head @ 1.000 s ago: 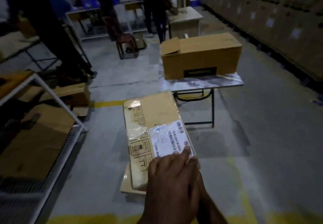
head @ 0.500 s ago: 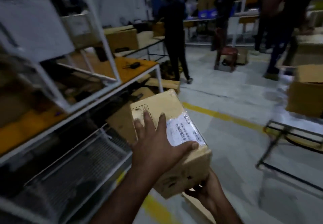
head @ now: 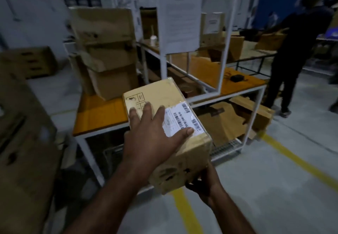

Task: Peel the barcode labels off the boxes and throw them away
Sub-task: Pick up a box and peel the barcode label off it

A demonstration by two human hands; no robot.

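Box: one tan carton (head: 164, 96), taped at the edges, tilted, with printed handling symbols on the top at the far end and dark scuffs on the near end face.
Label: one white sheet (head: 180, 119) with several barcodes under glossy film, stuck flat on the box top, unpeeled.
Left hand: (head: 151, 135) lies spread on the box top, thumb tip on the label's near edge, pressing down, not pinching.
Right hand: (head: 206, 180) cups the near lower corner from beneath, grasping the box.
Position: box held in the air between both hands, before an orange-topped bench (head: 98, 113).
Change: half a second ago the bench lay to the left of the grip; now it stands beyond it. The grasp is unchanged.
Count: one box held; one person (head: 300, 38) to the right.
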